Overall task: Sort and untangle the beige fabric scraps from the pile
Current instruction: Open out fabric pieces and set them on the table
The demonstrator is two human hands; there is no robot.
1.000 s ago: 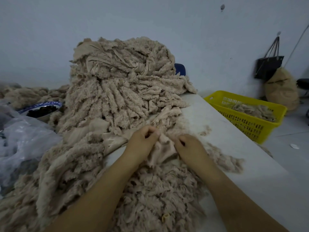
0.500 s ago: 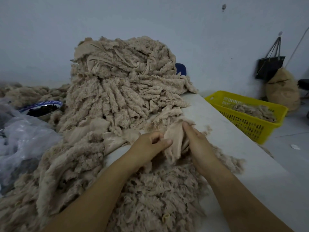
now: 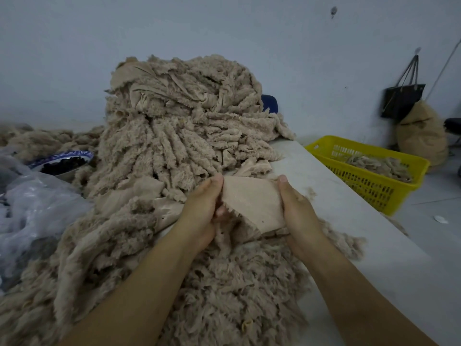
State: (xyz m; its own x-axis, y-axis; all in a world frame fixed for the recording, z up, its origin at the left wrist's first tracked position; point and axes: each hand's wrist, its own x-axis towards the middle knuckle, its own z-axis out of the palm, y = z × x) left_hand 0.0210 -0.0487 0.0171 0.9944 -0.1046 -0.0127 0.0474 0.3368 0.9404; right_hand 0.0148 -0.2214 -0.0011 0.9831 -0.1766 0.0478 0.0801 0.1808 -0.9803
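**Left of the pile.** A plastic bag (image 3: 37,208) lies well to the left of the pile (image 3: 179,136). A bowl (image 3: 62,162) sits against the pile's left foot (dark contents, not identifiable).

**Left hand.** The left hand (image 3: 202,211) is in front of the pile, near its foot. Its fingers (image 3: 217,182) pinch the left edge of the scrap (image 3: 252,203), with the thumb on the near face and the rest curled in behind.

**Scrap.** It is held up in front of the pile's foot, drawn flat, smooth face toward the camera. Its long axis runs across the pile's front, hand to hand. Neither hand is nearer, since each holds one end. The ragged lower edge meets the loose scraps (image 3: 237,290) spread in front of the pile. Whether it is caught in them cannot be told.

**Right hand.** The right hand (image 3: 296,211) holds the scrap's right edge, thumb pressed at the top corner. The other fingers are behind the cloth and out of sight.

**Judgement.** The coming move likely depends on that lower edge. The scrap must lift clear before it can be carried away from the pile.

**Right of the pile.** Bare table (image 3: 349,221) extends to the right. Beyond its edge, a basket (image 3: 369,186) holds a few beige scraps (count unclear).

**Not visible.** The scrap's far face, the pile's base behind the hands, and whatever lies under the forearms.
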